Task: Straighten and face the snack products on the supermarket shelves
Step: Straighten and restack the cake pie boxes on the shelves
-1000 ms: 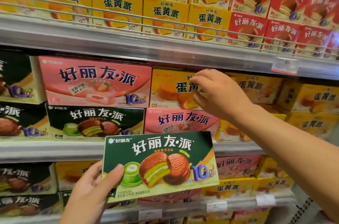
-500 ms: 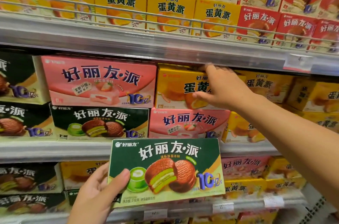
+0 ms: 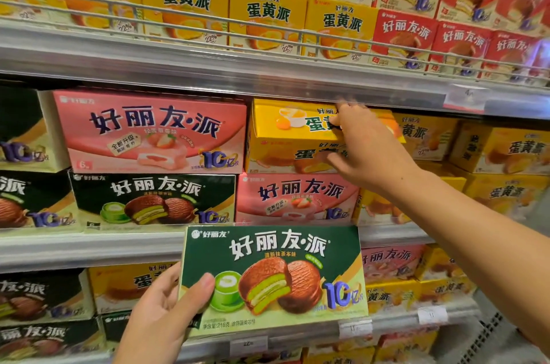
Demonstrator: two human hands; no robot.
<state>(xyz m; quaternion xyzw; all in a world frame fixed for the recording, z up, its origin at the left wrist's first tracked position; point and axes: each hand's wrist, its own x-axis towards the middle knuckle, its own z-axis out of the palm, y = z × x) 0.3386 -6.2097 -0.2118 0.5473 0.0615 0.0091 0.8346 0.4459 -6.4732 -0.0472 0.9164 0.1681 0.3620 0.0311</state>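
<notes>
My left hand (image 3: 162,313) grips a green matcha pie box (image 3: 272,277) by its left end, held upright in front of the lower shelves. My right hand (image 3: 366,146) reaches to the middle shelf and grips a yellow egg-yolk pie box (image 3: 285,137), fingers over its top edge and thumb on its front. That box is tipped forward so its top face shows. It sits on a pink strawberry pie box (image 3: 294,200).
A larger pink box (image 3: 148,131) and a dark green box (image 3: 151,200) stand to the left. More yellow boxes (image 3: 500,149) fill the right. The top shelf (image 3: 208,65) holds yellow and red boxes (image 3: 410,0) behind a wire rail. Lower shelves carry mixed boxes.
My right hand has taken hold of the yellow box's top edge and tipped it forward, so its top face now shows. The green box in my left hand stays about where it was.
</notes>
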